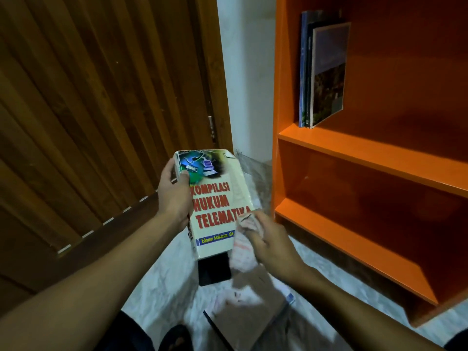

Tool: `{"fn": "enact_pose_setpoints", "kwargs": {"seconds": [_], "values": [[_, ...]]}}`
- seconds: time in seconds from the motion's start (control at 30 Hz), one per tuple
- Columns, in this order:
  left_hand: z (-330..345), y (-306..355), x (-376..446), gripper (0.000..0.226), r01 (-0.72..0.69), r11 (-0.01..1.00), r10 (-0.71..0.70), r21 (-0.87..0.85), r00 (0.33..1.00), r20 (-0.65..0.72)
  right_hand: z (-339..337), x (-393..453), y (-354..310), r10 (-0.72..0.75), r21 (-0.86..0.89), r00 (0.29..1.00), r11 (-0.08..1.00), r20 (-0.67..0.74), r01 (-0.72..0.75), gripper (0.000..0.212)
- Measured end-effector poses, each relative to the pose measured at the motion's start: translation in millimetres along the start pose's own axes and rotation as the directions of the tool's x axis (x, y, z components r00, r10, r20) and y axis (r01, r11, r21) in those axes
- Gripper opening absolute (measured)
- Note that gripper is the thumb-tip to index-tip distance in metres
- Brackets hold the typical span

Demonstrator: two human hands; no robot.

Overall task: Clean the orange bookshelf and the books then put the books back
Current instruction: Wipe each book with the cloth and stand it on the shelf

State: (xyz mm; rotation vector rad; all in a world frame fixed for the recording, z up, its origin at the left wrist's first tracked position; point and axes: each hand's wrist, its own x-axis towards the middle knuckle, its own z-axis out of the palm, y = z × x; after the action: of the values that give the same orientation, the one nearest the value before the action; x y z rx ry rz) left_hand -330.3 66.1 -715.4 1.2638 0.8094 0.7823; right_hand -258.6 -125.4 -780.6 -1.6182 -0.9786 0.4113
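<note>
Left hand [174,196]: I grip the thick book [215,198] by its spine.
Right hand [272,243]: my fingers clutch a cloth [243,247], seemingly against the cover.

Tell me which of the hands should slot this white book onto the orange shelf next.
Probably the left hand: it already grips the white book by its spine side, while the right hand is occupied holding the cloth. The bookshelf sits rightward, so it must reach across.

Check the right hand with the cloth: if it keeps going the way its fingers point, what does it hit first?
The right hand points up-left, pressing the cloth on the book cover. Going on, it likely meets the left hand; depth unclear.
</note>
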Motion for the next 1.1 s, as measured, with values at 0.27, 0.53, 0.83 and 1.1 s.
{"fn": "enact_pose_setpoints", "kwargs": {"seconds": [0.27, 0.53, 0.83, 1.1], "values": [[13.0, 22.4, -48.3, 0.052, -0.202, 0.963, 0.101, 0.176, 0.883, 0.459, -42.8, 18.4, 26.2, 0.344, 0.422, 0.901, 0.799, 0.264, -0.428, 0.055], [23.8, 30.3, -57.1, 0.042, -0.445, 0.855, 0.231, 0.265, 0.786, 0.574, -69.6, 19.5, 14.2, 0.243, 0.496, 0.968, 0.849, -0.063, -0.181, 0.038], [72.8, 48.6, -32.0, 0.026, -0.457, 0.834, 0.254, 0.309, 0.815, 0.521, -145.6, 60.7, -58.5, 0.081, 0.359, 0.955, 0.933, -0.286, 0.029, 0.029], [216.1, 62.2, 5.7, 0.013, -0.476, 0.859, 0.390, 0.189, 0.848, 0.360, -238.0, 103.6, -86.2, -0.008, 0.044, 0.734, 0.998, -0.679, 0.051, 0.031]]}}
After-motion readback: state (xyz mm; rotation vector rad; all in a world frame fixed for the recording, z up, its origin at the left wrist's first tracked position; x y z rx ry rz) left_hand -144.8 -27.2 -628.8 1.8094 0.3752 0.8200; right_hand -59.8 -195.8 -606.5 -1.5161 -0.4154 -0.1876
